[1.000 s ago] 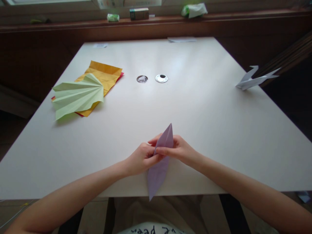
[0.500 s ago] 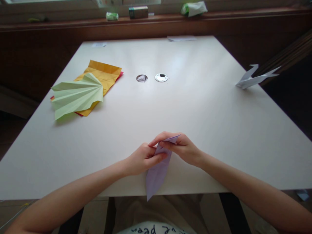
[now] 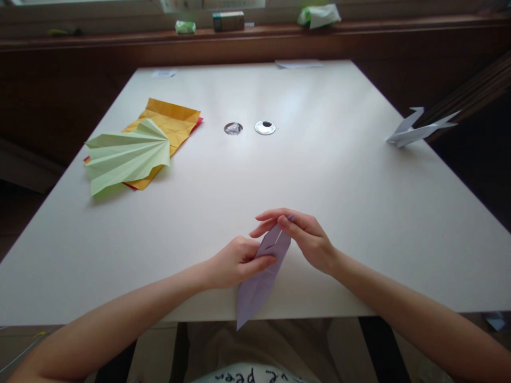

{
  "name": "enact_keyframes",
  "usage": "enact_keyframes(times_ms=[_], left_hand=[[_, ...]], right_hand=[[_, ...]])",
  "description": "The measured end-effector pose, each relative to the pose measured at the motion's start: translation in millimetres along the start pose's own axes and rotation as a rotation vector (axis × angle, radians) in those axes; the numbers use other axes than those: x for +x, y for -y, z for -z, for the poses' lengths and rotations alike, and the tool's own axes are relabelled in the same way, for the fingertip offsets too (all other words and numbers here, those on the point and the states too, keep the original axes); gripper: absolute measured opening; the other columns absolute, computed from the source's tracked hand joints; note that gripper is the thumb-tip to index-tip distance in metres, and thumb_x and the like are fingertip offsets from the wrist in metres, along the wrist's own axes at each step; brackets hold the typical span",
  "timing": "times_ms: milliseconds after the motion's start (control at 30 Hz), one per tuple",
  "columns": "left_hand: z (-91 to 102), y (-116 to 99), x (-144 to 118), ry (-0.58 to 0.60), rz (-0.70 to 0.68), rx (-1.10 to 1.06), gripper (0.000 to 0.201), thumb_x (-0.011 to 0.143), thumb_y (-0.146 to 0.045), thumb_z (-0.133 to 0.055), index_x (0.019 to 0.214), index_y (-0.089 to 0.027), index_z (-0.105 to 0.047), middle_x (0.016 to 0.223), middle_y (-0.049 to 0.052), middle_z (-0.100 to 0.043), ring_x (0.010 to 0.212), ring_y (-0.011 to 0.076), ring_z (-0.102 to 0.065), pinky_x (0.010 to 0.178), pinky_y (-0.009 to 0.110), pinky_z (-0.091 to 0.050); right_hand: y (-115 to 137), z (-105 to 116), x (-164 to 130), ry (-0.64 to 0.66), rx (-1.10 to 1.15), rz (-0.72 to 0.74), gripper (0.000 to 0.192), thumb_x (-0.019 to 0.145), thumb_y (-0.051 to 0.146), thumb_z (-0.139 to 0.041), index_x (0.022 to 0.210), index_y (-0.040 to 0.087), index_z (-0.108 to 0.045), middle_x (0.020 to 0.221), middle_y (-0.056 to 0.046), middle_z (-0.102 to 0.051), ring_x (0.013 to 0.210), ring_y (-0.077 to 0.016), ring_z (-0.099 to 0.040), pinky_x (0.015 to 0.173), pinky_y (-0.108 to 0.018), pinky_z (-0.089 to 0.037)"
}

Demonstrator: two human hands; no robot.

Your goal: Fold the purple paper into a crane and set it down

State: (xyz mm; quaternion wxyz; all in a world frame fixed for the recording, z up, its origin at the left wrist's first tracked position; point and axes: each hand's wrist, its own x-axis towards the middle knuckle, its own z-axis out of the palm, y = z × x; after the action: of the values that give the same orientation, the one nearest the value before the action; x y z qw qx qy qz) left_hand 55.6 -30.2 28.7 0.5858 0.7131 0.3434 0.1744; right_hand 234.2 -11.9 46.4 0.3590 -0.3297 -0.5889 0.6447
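Folded down since the earlier frame, the upper tip of the lilac paper model (image 3: pixel 259 276) no longer stands upright. Left hand (image 3: pixel 235 261) pinches the model's mid-section, fingers closed on it. Right hand (image 3: pixel 303 236) presses the folded tip, fingers curled over it. Model is smooth, narrow and pointed, overhanging the near edge of the matte white bench (image 3: pixel 319 175).

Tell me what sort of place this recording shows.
Probably a home or classroom craft table by a window ledge: a paper crane, pleated green paper, and both hands folding lilac paper.
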Motion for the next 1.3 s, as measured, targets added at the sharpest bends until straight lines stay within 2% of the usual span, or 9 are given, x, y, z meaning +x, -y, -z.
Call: enact_keyframes(times_ms=[167,267,333,433,500,567,767,1033,1300], left_hand=[[-0.4,1,1,0.025,-0.002,-0.024,0.037,0.087,-0.036,-0.043,0.059,-0.012,-0.051,0.058,-0.002,-0.042,0.054,0.0079,-0.038,0.049,0.021,-0.03],[0.0,2,0,0.025,0.032,-0.089,0.039,0.086,-0.039,-0.044,0.061,-0.011,-0.054,0.059,0.0,-0.049,0.055,0.0089,-0.044,0.051,0.021,-0.033],[0.2,2,0,-0.014,0.098,-0.201,0.041,0.085,-0.045,-0.046,0.066,-0.011,-0.06,0.062,0.002,-0.056,0.056,0.0105,-0.05,0.052,0.021,-0.037],[0.0,3,2,-0.13,0.191,-0.383,0.045,0.08,-0.052,-0.051,0.072,-0.009,-0.065,0.066,0.005,-0.063,0.057,0.0119,-0.055,0.052,0.021,-0.041],[-0.1,4,3,-0.195,0.194,-0.449,0.046,0.079,-0.053,-0.053,0.075,-0.009,-0.066,0.071,0.007,-0.066,0.06,0.0125,-0.058,0.054,0.021,-0.043],[0.1,5,4,-0.208,0.171,-0.472,0.044,0.08,-0.051,-0.053,0.081,-0.011,-0.068,0.079,0.007,-0.068,0.067,0.0133,-0.061,0.059,0.022,-0.046],[1.3,2,4,-0.139,0.185,-0.418,0.029,0.079,-0.038,-0.06,0.092,-0.014,-0.069,0.093,0.007,-0.07,0.079,0.0155,-0.064,0.068,0.024,-0.049],[-1.3,1,3,-0.099,0.292,-0.537,0.023,0.074,-0.032,-0.065,0.085,-0.012,-0.067,0.079,0.005,-0.072,0.074,0.0173,-0.068,0.068,0.027,-0.053],[2.3,1,5,-0.093,0.299,-0.515,0.019,0.073,-0.028,-0.067,0.083,-0.011,-0.067,0.075,0.005,-0.072,0.073,0.016,-0.068,0.066,0.023,-0.052]], right_hand=[[2,3,1,-0.067,-0.005,0.049,0.032,0.094,0.037,-0.036,0.105,0.023,-0.062,0.085,-0.002,-0.071,0.082,-0.015,-0.064,0.08,-0.03,-0.045],[1,5,4,-0.116,0.053,0.036,0.043,0.093,0.048,-0.029,0.113,0.024,-0.058,0.09,-0.004,-0.069,0.087,-0.0168,-0.063,0.081,-0.032,-0.045],[-1,5,6,-0.119,0.039,-0.014,0.048,0.088,0.056,-0.034,0.118,0.023,-0.054,0.094,-0.005,-0.067,0.089,-0.0178,-0.061,0.079,-0.031,-0.046],[-6,3,8,-0.043,-0.06,-0.122,0.038,0.077,0.051,-0.058,0.097,0.019,-0.061,0.083,-0.002,-0.062,0.076,-0.0146,-0.058,0.065,-0.026,-0.046],[-9,1,9,0.036,-0.039,-0.161,0.029,0.075,0.045,-0.063,0.082,0.016,-0.061,0.073,0.0,-0.058,0.065,-0.0116,-0.055,0.057,-0.023,-0.045],[-10,-1,9,0.045,-0.006,-0.168,0.025,0.077,0.041,-0.062,0.078,0.016,-0.06,0.066,0.002,-0.055,0.058,-0.0092,-0.052,0.052,-0.022,-0.043],[-6,-1,8,-0.053,-0.063,-0.114,0.02,0.08,0.034,-0.058,0.071,0.017,-0.059,0.059,0.004,-0.051,0.05,-0.0071,-0.047,0.045,-0.02,-0.039],[-9,-3,5,-0.246,-0.168,-0.006,0.019,0.081,0.032,-0.057,0.069,0.018,-0.058,0.06,0.003,-0.049,0.054,-0.0084,-0.043,0.047,-0.022,-0.037],[-9,-3,6,-0.458,-0.136,0.115,0.013,0.08,0.027,-0.06,0.069,0.019,-0.06,0.058,0.004,-0.05,0.051,-0.0069,-0.043,0.045,-0.02,-0.037]])
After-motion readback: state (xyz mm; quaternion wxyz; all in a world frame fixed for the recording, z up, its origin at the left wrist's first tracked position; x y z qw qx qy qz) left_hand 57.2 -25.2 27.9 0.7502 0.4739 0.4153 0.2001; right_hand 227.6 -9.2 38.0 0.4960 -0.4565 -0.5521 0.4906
